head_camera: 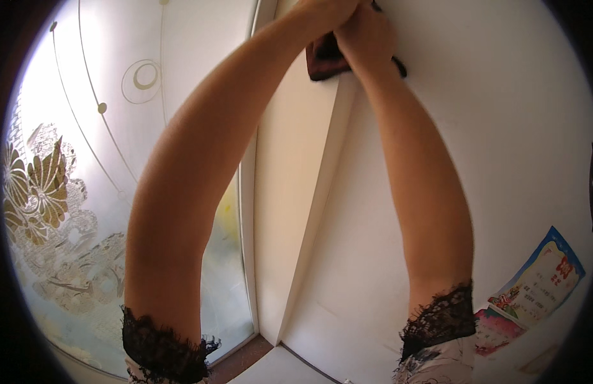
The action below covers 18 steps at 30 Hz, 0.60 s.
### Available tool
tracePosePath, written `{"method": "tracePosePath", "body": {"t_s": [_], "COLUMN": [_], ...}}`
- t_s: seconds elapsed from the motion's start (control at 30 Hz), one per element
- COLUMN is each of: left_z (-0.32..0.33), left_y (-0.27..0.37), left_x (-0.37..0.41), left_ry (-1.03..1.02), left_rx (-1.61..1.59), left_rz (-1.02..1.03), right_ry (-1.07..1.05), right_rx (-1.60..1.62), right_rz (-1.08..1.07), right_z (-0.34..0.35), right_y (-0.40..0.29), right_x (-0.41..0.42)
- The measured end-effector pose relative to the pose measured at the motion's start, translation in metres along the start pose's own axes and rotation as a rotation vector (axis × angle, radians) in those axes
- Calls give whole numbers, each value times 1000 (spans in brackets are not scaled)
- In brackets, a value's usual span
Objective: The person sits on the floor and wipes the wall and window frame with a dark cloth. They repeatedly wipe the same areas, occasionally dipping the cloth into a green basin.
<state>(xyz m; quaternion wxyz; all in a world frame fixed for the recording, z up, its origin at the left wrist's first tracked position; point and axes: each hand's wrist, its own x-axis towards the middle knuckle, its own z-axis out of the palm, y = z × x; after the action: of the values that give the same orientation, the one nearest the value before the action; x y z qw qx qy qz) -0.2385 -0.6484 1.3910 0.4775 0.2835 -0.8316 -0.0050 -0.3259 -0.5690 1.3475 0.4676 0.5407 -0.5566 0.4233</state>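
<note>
Both of my arms stretch up to the top of the view, along the corner between a door frame and a white wall. My right hand (pixel 370 38) is curled against a dark item (pixel 321 60) with black edges and a reddish-brown part, perhaps fabric. More of its black edge shows to the right of my wrist. My left hand (pixel 332 12) meets the right hand at the upper rim. Its fingers are cut off or hidden, so its grip is unclear. Black lace trims both sleeves.
A frosted glass panel (pixel 104 158) with gold flower patterns stands on the left. The cream door frame (pixel 296 182) runs down to a brown sill (pixel 243 360). On the white wall (pixel 493 120) at right hangs a printed paper (pixel 541 278) bearing writing, above a pink-red sheet (pixel 498 331).
</note>
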Motion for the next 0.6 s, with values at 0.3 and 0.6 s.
{"method": "tracePosePath", "body": {"t_s": [0.3, 0.6], "left_z": [5, 9], "left_y": [10, 13], "left_x": [7, -64], "left_ry": [478, 338], "left_rx": [-223, -106], "left_rz": [269, 156], "right_ry": [296, 316], "right_rx": [-98, -113], "right_rz": [-99, -82], "right_z": [8, 2], "right_y": [10, -4], "right_x": [63, -8]}}
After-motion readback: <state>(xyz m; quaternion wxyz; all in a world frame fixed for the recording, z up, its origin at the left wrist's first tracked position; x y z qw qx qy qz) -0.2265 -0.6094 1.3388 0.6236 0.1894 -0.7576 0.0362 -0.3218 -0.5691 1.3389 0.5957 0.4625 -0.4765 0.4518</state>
